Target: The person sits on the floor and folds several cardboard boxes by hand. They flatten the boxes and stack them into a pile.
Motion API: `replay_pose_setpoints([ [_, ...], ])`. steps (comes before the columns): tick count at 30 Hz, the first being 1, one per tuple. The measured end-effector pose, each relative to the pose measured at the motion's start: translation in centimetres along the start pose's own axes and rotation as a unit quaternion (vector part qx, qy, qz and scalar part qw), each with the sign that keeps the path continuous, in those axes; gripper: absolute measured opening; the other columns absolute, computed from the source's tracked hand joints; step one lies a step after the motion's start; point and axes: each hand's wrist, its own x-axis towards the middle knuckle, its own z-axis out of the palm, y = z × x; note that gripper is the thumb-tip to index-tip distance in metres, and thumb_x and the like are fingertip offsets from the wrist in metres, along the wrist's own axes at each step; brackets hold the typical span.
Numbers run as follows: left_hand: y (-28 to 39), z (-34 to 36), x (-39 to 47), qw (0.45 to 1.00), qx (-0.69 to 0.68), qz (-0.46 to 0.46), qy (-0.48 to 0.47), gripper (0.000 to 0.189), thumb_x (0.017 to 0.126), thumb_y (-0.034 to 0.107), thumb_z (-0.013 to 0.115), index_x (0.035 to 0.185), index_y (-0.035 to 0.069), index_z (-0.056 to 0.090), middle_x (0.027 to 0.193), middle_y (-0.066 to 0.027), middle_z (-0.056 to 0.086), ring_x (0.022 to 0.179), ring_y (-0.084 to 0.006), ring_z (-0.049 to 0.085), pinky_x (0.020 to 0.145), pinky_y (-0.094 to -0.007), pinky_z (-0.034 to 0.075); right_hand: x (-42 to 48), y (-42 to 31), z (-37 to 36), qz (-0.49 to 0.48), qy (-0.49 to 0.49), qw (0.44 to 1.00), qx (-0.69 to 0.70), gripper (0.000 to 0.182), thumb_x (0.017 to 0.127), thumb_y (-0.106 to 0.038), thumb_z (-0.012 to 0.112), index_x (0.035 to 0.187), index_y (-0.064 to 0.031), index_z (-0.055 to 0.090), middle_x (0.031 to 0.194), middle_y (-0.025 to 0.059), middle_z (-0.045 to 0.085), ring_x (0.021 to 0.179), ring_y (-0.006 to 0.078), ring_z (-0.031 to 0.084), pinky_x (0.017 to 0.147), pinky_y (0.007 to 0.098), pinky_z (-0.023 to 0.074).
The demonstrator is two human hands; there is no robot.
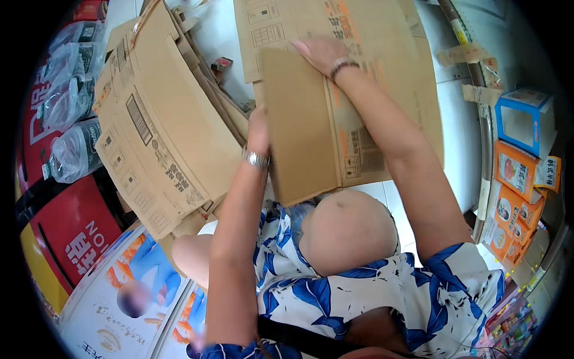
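Observation:
A partly flattened cardboard box (390,89) with printed panels lies before me. One plain brown flap (300,134) stands raised on its left side, slightly blurred. My left hand (258,130), with a metal watch at the wrist, grips that flap's left edge, and its fingers are hidden behind the board. On the printed panel beyond the flap rests my right hand (323,54), a dark bracelet at its wrist. Its thumb points left, while its fingertips are blurred. A second flattened printed box (175,134) leans to the left of my left hand.
Plastic-wrapped packs (74,103) stand along a red printed display (96,224) at left. A white printed carton (130,309) is at lower left. On the right, a shelf rail (485,134) runs past orange snack packages (515,168) and a blue-edged box (522,121). White floor tiles (455,125) show between.

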Motion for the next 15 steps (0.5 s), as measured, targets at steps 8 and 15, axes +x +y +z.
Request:
replay_pose_setpoints([
  [8, -3.8, 1.7, -5.3, 0.984, 0.138, -0.095, 0.055, 0.072, 0.076, 0.04, 0.063, 0.118, -0.013, 0.04, 0.116, -0.0287, 0.049, 0.107, -0.0341, 0.05, 0.088, -0.0381, 0.041, -14.5, 11.1, -0.4, 0.11, 0.191, 0.975, 0.007, 0.027, 0.078, -0.02, 0.057, 0.099, -0.0039, 0.056, 0.105, 0.0148, 0.056, 0.102, 0.0313, 0.049, 0.088, 0.04, 0.0391],
  [15, -6.2, 4.2, -6.1, 0.976, 0.036, -0.189, 0.105, 0.06, 0.071, 0.037, 0.07, 0.104, -0.01, 0.05, 0.098, -0.0228, 0.061, 0.091, -0.0307, 0.06, 0.078, -0.0351, 0.047, -31.7, 19.0, 0.2, 0.555, 0.068, 0.765, 0.32, 0.066, 0.077, -0.053, 0.058, 0.112, 0.0024, 0.053, 0.103, 0.015, 0.06, 0.096, 0.0265, 0.057, 0.085, 0.0341, 0.0428],
])
